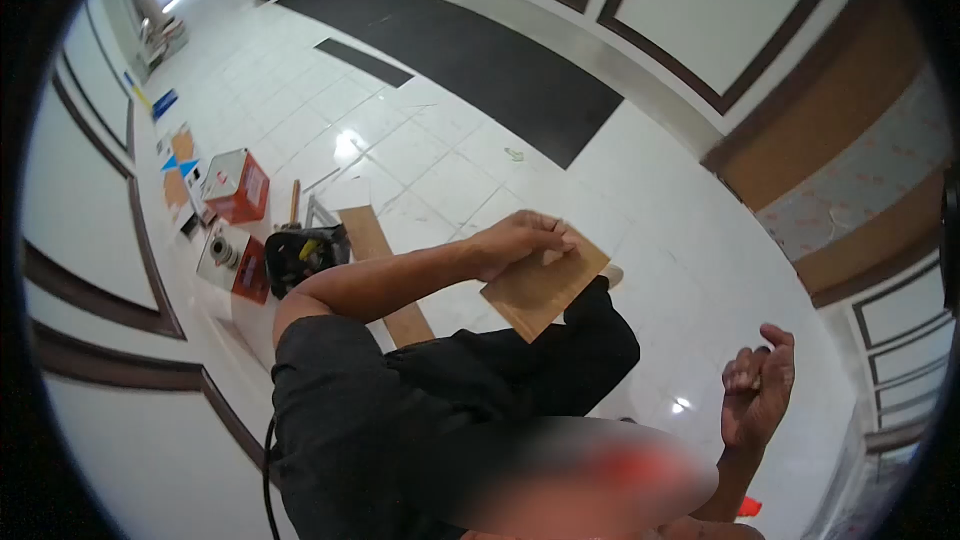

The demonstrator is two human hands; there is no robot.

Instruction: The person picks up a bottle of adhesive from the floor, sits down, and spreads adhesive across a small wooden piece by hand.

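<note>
My left hand (525, 243) is closed at the upper edge of a flat brown square piece (545, 290), which lies tilted above my dark-clothed leg (600, 335). A small pale patch shows on the piece by the fingertips; what it is cannot be made out. Off to the right, over the white floor, my right hand (760, 388) is raised with its fingers curled and the index finger bent higher. Whatever may be inside those fingers is hidden. The right hand is well apart from the brown piece.
Left of my left arm are a black bucket (290, 265) with items inside, two red-and-white cans (238, 188) and a long brown board (370, 240). Long black panels (470, 65) lie on the tiled floor (400, 155) ahead. Panelled walls (690, 10) stand along both sides.
</note>
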